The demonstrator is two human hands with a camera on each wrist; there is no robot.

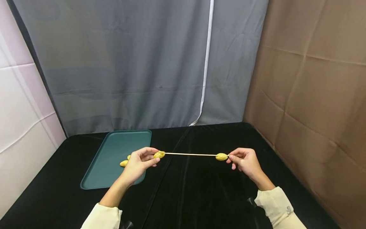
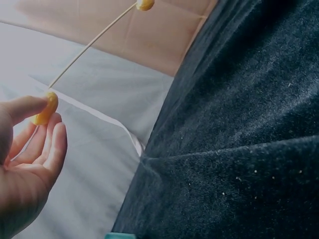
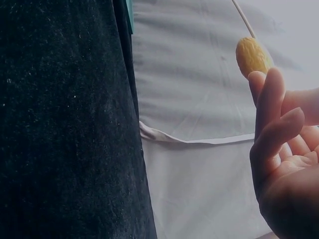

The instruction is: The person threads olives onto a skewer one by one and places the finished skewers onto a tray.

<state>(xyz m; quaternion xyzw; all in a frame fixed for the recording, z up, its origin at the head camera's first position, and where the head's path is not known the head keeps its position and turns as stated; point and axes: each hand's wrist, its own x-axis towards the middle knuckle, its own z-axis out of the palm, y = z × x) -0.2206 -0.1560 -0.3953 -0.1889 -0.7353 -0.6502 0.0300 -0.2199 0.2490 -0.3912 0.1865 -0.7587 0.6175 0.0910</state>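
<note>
A thin wooden skewer (image 1: pixel 190 154) is held level above the table, with a yellow, wrinkled oval fruit at each end. My left hand (image 1: pixel 139 163) pinches the left fruit (image 1: pixel 159 154) between thumb and fingers. In the left wrist view that fruit (image 2: pixel 46 108) sits under the thumb, the skewer rising from it. My right hand (image 1: pixel 245 161) pinches the skewer's tip just beyond the right fruit (image 1: pixel 221 156). The right wrist view has this fruit (image 3: pixel 252 56) right above the fingertips, where the fingers hide the tip.
A dark green tray (image 1: pixel 98 171) lies on the black-covered table (image 1: pixel 217 197) at the left. More yellow pieces (image 1: pixel 124 163) lie on it, partly hidden behind my left hand. A grey curtain (image 1: pixel 128 63) hangs behind the table, and a brown cloth wall (image 1: pixel 314 95) stands at the right.
</note>
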